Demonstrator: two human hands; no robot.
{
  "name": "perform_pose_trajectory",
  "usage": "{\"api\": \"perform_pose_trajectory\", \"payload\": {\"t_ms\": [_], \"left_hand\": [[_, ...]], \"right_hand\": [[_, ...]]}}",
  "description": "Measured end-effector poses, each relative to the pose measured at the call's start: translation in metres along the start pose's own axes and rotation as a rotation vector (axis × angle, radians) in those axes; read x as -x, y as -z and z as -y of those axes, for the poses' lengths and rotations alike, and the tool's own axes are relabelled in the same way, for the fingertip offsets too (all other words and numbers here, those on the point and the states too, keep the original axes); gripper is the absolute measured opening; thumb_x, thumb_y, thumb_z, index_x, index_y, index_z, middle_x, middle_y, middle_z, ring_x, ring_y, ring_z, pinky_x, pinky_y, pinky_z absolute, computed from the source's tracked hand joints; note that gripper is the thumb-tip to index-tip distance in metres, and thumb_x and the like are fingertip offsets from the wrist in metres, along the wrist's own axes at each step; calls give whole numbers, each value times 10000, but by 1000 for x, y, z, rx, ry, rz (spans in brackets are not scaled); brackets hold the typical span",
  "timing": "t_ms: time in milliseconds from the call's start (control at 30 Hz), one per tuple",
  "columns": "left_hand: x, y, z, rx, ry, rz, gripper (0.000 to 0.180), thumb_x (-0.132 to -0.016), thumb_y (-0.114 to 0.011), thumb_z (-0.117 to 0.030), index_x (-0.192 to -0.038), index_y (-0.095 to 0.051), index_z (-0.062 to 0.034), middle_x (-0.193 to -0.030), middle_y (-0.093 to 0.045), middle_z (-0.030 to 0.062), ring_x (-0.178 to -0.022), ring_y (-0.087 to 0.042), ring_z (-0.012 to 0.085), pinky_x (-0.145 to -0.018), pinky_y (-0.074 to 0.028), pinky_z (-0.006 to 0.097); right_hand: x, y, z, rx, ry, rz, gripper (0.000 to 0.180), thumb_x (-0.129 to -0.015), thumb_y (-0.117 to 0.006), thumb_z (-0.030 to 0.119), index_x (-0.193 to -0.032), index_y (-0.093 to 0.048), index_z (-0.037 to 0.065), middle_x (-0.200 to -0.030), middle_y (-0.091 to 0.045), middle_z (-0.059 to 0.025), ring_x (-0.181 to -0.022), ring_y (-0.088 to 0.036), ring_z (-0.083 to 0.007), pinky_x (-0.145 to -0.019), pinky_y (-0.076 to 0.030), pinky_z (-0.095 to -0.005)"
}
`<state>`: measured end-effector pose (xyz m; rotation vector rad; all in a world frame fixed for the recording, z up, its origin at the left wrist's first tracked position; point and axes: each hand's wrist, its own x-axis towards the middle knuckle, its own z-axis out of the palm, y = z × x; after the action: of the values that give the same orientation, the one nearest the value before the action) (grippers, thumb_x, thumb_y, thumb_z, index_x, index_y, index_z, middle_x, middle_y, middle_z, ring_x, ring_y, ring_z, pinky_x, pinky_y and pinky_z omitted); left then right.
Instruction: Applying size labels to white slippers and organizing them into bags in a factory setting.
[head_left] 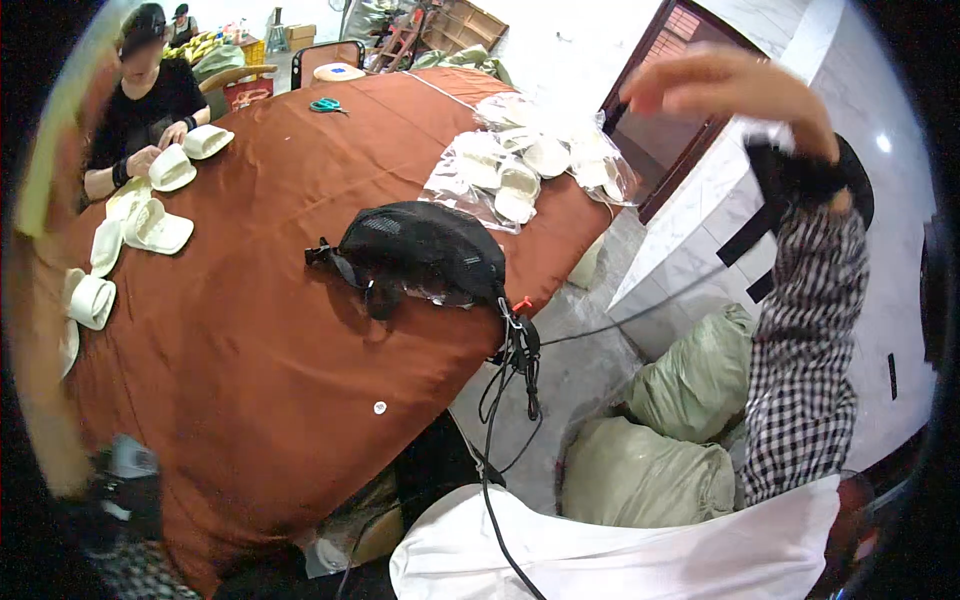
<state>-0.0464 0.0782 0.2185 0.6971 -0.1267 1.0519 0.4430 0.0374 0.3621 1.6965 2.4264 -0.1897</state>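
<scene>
My right hand (735, 88) is raised at the upper right, its blurred fingers stretched out and apart, with nothing visible in them. A black band circles that wrist above a black-and-white checked sleeve. At the left rim my left hand (45, 370) is raised very close to the camera; its fingers are smeared, and what it holds, if anything, cannot be made out. Between my arms a black mesh pouch (425, 250) with a strap and buckle lies on the brown-covered table (260, 340). Several white visor caps (160, 228) line the table's left side.
More white caps in clear plastic (518, 185) lie at the far right of the table. Teal scissors (327, 105) rest farther back. A co-worker (160, 110) at the far left handles a cap. Black cables (525, 370) hang over the near edge; stuffed sacks (650, 470) and white cloth (610, 545) are below.
</scene>
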Motion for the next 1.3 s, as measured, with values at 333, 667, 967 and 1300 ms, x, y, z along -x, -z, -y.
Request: {"api": "perform_pose_trajectory", "payload": {"t_ms": [333, 667, 967, 1300], "left_hand": [[66, 121, 141, -786, 390, -670, 436, -958, -550, -183, -1299, -467, 76, -1255, -600, 135, -1079, -624, 222, -937, -509, 354], [105, 166, 137, -720, 510, -715, 436, -941, -512, -141, -1306, -467, 94, -1250, -606, 165, -1069, -631, 234, -904, -517, 332], [71, 168, 163, -1025, 593, -713, 485, -948, -593, -144, -1267, -287, 55, -807, -617, 125, -572, -578, 107, -474, -439, 228], [79, 169, 157, -989, 616, -692, 472, -998, -439, -91, -1401, -229, 35, -835, -605, 134, -599, -634, 166, -513, -513, 252]], "right_hand": [[-34, 59, 18, -129, 83, -279, 468, -963, -575, 372, -1268, -588, 18, -1181, -634, -144, -1137, -600, -257, -992, -485, -389], [-206, -243, -105, 317, 159, -358, 221, -843, -571, 201, -703, -683, 71, -628, -618, -108, -604, -622, -282, -623, -516, -433], [-279, -362, -162, -242, -349, -491, 248, -746, -553, 95, -866, -668, -90, -878, -653, -305, -835, -651, -441, -771, -515, -471], [-289, -364, -167, -742, -365, -1222, 487, -833, -566, 94, -1295, -412, 126, -1019, -650, -262, -940, -643, -414, -802, -503, -458]]}}
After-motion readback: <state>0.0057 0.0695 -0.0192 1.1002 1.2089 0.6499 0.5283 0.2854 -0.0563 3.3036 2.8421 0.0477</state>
